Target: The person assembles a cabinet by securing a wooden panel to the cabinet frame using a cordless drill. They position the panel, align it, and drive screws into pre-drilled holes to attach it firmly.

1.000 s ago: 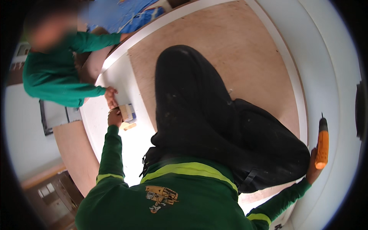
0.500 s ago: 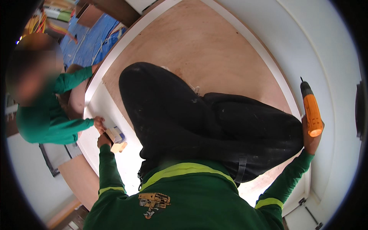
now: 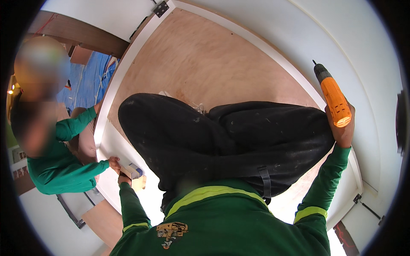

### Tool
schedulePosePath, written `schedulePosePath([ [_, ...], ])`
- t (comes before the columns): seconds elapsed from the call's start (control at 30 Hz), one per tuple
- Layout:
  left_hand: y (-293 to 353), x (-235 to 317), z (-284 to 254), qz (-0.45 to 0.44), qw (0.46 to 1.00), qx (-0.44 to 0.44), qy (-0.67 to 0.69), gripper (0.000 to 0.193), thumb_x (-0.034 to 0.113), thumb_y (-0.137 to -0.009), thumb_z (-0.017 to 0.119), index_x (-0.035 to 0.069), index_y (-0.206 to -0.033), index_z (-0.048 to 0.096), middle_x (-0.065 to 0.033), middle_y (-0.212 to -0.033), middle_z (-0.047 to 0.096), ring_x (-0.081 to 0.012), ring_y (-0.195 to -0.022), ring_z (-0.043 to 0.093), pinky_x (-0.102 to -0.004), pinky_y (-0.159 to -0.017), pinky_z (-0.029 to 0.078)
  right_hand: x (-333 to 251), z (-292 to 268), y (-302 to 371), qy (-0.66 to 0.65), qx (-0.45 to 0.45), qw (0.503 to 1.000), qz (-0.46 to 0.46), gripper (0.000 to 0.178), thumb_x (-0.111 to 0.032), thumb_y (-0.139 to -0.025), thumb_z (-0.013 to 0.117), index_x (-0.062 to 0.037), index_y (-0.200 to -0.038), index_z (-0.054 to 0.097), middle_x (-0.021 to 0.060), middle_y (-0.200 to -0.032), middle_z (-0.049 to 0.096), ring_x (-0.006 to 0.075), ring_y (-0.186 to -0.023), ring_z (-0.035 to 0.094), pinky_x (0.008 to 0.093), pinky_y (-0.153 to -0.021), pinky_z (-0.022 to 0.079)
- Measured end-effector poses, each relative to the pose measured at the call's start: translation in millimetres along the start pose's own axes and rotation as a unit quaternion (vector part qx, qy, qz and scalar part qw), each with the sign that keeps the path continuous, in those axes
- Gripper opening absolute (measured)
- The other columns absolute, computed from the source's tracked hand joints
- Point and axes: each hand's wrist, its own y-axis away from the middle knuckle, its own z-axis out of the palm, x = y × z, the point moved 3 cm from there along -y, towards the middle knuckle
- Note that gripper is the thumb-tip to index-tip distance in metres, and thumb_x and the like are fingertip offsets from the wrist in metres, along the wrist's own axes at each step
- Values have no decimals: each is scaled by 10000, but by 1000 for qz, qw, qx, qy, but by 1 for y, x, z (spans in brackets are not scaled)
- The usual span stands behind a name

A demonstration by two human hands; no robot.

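Observation:
My right hand [image 3: 345,128] is wrapped around an orange and black cordless drill [image 3: 335,100] beside my right knee. The drill's thin dark bit points up and to the left, toward the white wall. Over on the left, my left hand [image 3: 124,180] grips a small cardboard box [image 3: 129,171] with a blue end; some of its fingers are hidden. A co-worker's hand [image 3: 114,164] in a green sleeve touches the far side of that box. Just below the box is a yellowish-tan piece [image 3: 139,182], apparently cardboard.
I sit with bent legs on a wooden panel [image 3: 205,55] with a raised white rim [image 3: 112,91]. A white wall [image 3: 363,64] curves along the right. The co-worker [image 3: 60,170] crouches outside the left rim, near a blue sheet [image 3: 87,81]. A black hinge [image 3: 161,8] sits at the far corner.
My view has shifted, bringing the far corner hinge into sight. The drill appears farther up and left and tilts more to the left. Both hands keep their holds.

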Motion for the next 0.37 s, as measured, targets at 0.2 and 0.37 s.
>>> schedulePosePath([
  [0.2, 7, 35, -2, -200, 882, -9, 427, 457, 296, -1117, 454, 96, -1512, 562, -99, -1502, 618, -303, -1330, 614, -449, -1104, 517, -4, -1, -4, -21, -3, 1000, 12, 376, -78, -842, 788, 22, -1191, 691, 175, -1017, 753, 325, -846, 713, 383, -831, 569],
  [0.37, 23, 52, -16, -101, 992, 38, -63, 544, 328, -1055, 633, 254, -1584, 529, -52, -1498, 655, -238, -1309, 656, -365, -1065, 557, 0, -3, -7, -27, -33, 999, 22, 359, -121, -883, 754, -21, -1224, 704, 180, -1033, 759, 338, -864, 722, 384, -842, 566],
])
